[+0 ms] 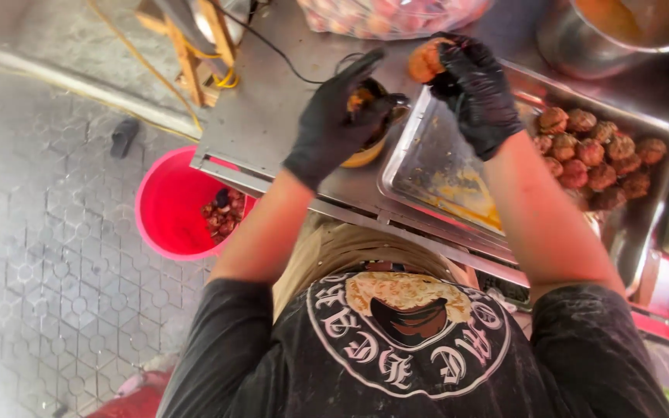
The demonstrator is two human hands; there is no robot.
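Both my hands wear black gloves. My right hand (474, 85) is closed around a round orange-brown fruit (425, 60), held above the left end of a steel tray (427, 166). My left hand (342, 116) rests on a small yellow bowl (367, 155) beside the tray, fingers curled on something orange and dark that I cannot make out. Several brown, rough-skinned fruits (598, 155) are piled at the tray's right end. The tray's left part carries a yellowish wet smear.
A steel counter (272, 101) holds the tray. A pink bucket (172, 205) with dark scraps stands on the tiled floor, left of the counter. A clear bag of pinkish items (389, 17) and a steel pot (605, 35) sit at the back. A black cable (272, 48) crosses the counter.
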